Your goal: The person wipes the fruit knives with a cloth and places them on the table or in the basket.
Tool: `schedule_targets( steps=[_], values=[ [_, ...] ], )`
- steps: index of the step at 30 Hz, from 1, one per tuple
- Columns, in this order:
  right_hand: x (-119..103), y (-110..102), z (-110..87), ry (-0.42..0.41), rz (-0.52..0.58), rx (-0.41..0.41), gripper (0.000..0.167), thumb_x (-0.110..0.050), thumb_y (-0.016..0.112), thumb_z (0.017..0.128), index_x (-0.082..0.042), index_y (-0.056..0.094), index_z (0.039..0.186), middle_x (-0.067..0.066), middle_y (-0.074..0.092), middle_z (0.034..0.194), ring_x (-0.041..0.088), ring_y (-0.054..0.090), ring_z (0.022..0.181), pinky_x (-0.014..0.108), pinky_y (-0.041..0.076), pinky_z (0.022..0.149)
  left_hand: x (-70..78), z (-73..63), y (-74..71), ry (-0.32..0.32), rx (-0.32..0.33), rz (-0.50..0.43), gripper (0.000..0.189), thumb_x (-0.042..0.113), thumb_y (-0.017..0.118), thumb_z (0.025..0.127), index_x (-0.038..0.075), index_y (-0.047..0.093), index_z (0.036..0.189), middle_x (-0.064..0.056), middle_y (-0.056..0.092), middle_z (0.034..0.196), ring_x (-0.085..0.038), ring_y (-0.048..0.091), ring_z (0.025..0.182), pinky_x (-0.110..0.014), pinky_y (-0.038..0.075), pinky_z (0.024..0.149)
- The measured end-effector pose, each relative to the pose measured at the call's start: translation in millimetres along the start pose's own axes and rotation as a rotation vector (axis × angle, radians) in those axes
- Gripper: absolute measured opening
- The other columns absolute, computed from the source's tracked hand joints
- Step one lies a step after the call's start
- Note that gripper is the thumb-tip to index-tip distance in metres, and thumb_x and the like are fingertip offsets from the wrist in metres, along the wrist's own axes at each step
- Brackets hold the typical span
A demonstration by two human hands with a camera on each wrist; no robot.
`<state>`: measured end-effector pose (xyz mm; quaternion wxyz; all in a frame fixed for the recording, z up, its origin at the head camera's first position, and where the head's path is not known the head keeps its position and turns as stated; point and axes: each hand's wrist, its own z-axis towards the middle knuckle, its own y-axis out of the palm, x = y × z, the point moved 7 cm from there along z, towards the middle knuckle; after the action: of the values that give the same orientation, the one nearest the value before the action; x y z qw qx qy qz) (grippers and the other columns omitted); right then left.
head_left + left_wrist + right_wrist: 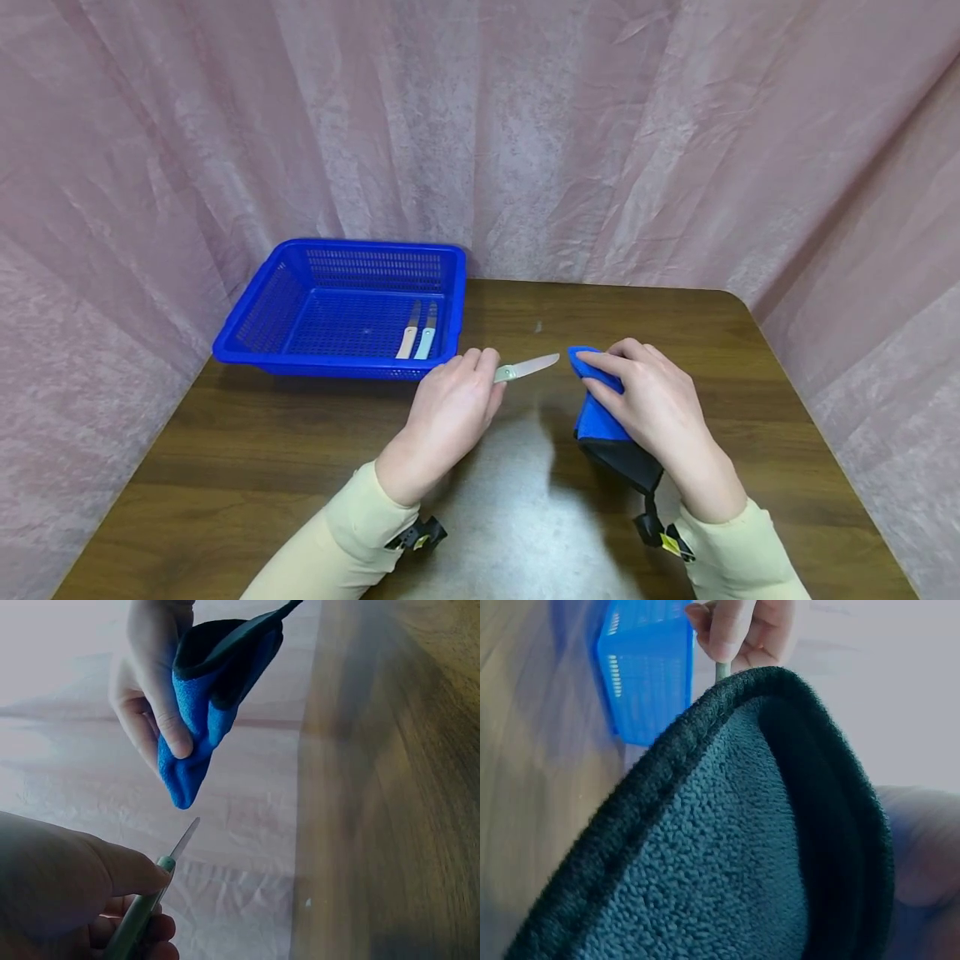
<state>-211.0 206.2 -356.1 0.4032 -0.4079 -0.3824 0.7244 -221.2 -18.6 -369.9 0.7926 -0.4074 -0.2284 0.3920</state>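
My left hand (459, 402) grips the pale green handle of a small knife (531, 367), whose blade points right. In the left wrist view the thumb lies along the knife handle (135, 919). My right hand (660, 404) pinches a folded blue cloth (600, 412) with a black edge between thumb and fingers. The blade tip stands a short way from the cloth, not touching it. From the right wrist, the cloth's dark border (780, 682) fills much of the view and hides most of the knife.
A blue plastic basket (273, 364) stands at the back left of the brown wooden table (315, 467). Inside its right end lie a knife with a peach handle (407, 342) and one with a light blue handle (425, 342). A pink curtain (525, 142) hangs behind.
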Motion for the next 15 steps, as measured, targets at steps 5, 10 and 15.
schedule_targets(
  steps=[5,10,15],
  values=[
    [-6.4,-0.9,5.1,-0.017,0.011,0.011,0.039,-0.021,0.088,0.096,-0.026,0.082,0.135,0.003,0.072,0.113,0.026,0.068,0.105,0.049,0.057,0.077,-2.1,-0.5,-2.6,0.005,0.002,0.002,0.03,0.021,0.088,0.095,0.007,0.063,0.1,-0.005,0.063,0.081,-0.027,0.062,0.064,-0.038,0.049,0.052],
    [-12.5,-3.2,9.8,-0.034,0.024,0.034,0.039,-0.021,0.088,0.096,-0.026,0.082,0.134,0.002,0.073,0.112,0.026,0.068,0.105,0.049,0.057,0.077,-7.5,0.3,-6.8,-0.011,-0.005,-0.014,0.029,0.019,0.089,0.094,0.006,0.063,0.1,-0.005,0.062,0.08,-0.027,0.062,0.064,-0.039,0.049,0.053],
    [-20.4,-5.0,15.5,-0.057,0.042,0.061,0.038,-0.022,0.088,0.096,-0.027,0.082,0.133,0.001,0.073,0.112,0.025,0.067,0.102,0.047,0.057,0.075,-13.9,0.4,-13.1,-0.038,0.006,-0.023,0.029,0.018,0.089,0.093,0.006,0.064,0.101,-0.005,0.061,0.079,-0.026,0.061,0.064,-0.038,0.048,0.051]
  ],
)
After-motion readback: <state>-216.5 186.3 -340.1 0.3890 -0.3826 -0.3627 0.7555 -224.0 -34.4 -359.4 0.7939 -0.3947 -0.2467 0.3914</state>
